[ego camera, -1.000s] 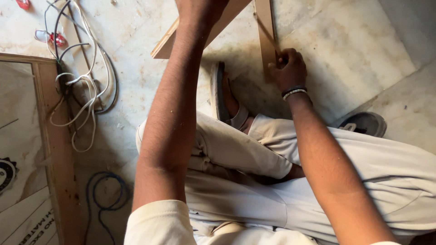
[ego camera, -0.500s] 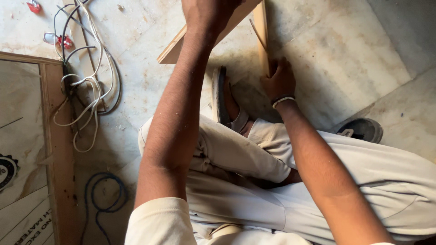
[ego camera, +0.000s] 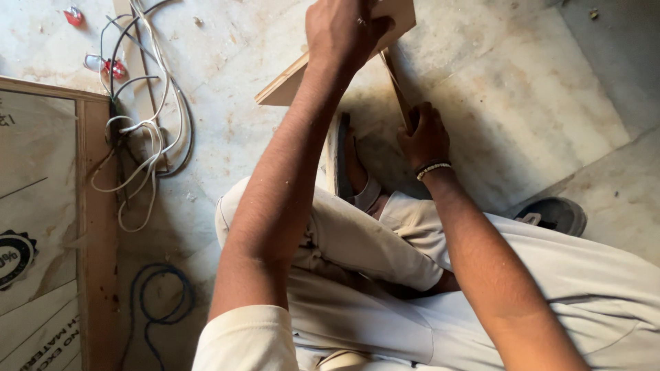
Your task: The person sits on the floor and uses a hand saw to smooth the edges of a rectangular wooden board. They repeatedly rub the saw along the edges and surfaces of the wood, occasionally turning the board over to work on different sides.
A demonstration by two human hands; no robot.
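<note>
Both hands sit lower in view than before; left hand point(ego camera: 347, 31) clamped on plywood board point(ego camera: 289, 82) tilted over the marble floor point(ego camera: 495, 103); right hand point(ego camera: 424, 137) closed around thin wooden strip point(ego camera: 395, 75) beside sandalled foot point(ego camera: 344, 161).

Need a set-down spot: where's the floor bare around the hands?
Bare marble floor lies beside the right hand, bordered by the wooden board and the grey shoe. It is crowded by the cable tangle and plywood sheet, and under the left hand and the sandalled foot.
</note>
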